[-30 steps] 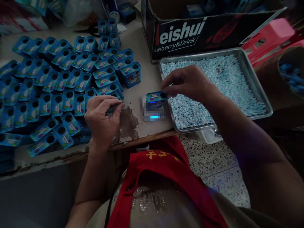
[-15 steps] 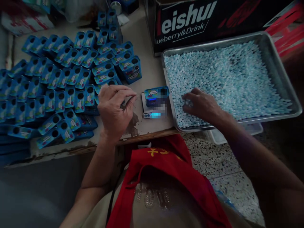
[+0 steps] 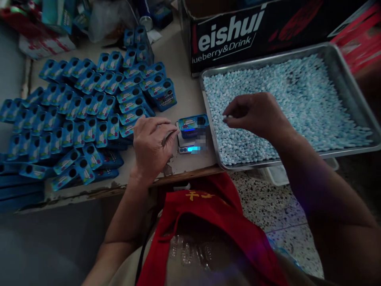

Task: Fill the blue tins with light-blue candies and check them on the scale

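Note:
My right hand [image 3: 256, 115] is raised a little over the left part of a metal tray [image 3: 203, 91]. Its fingertips pinch a few small pale candies [image 3: 228, 116]. Pale blue and white oval candies [image 3: 253, 85] cover most of the tray. Left of it, a blue candy box [image 3: 189, 124] with a dark round hole on top lies on a small digital scale [image 3: 182, 143] with a lit display. Beside the scale hovers my left hand [image 3: 153, 145], fingers curled in toward the thumb; what they hold, if anything, is hidden.
Many matching blue boxes [image 3: 91, 129] stand in rows across the left of the worn table [image 3: 190, 85]. A black carton [image 3: 232, 35] rises behind the tray. A can [image 3: 145, 20] and a clear plastic bag [image 3: 105, 20] are at the back. A white container [image 3: 276, 174] sits below the tray.
My right hand has lifted from among the candies, its fingers drawn together on a few. My left hand has shifted right, closer to the scale. The view has moved slightly.

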`<state>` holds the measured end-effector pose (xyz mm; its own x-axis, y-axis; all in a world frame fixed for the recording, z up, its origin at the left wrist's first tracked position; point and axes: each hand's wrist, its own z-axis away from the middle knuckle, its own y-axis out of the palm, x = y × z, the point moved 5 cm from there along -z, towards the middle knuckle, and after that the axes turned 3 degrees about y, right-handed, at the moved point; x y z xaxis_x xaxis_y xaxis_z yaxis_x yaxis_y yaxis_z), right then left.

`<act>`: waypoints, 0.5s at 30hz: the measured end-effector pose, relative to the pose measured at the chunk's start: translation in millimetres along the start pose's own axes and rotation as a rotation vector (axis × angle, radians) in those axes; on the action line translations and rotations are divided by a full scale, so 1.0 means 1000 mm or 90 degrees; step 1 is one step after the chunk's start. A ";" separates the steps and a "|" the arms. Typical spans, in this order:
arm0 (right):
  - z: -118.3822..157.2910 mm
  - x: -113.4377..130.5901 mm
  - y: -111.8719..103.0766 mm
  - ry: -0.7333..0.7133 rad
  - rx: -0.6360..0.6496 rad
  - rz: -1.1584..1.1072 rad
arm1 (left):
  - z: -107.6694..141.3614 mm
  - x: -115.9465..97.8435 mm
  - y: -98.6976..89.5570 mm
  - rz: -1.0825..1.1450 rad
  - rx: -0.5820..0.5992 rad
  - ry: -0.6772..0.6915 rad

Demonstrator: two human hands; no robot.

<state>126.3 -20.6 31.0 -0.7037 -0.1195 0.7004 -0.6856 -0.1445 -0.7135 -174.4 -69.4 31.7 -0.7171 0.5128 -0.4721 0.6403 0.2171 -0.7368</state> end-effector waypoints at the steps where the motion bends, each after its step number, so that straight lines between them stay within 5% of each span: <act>1: -0.004 0.015 0.002 -0.024 0.008 0.004 | 0.000 0.000 -0.001 -0.011 -0.009 0.013; 6: -0.022 0.069 0.016 -0.133 0.070 0.165 | 0.011 0.014 -0.015 -0.068 -0.078 0.026; 11: -0.027 0.082 0.032 -0.165 0.134 0.242 | 0.024 0.028 -0.025 -0.049 -0.097 -0.012; 15: -0.022 0.081 0.024 -0.140 0.113 0.214 | 0.025 0.032 -0.024 0.001 -0.092 -0.024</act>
<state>48.9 -11.9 69.7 -0.8125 -0.3921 0.4314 -0.3695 -0.2260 -0.9013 -219.7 -79.2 22.2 -0.7245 0.4824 -0.4924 0.6719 0.3351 -0.6605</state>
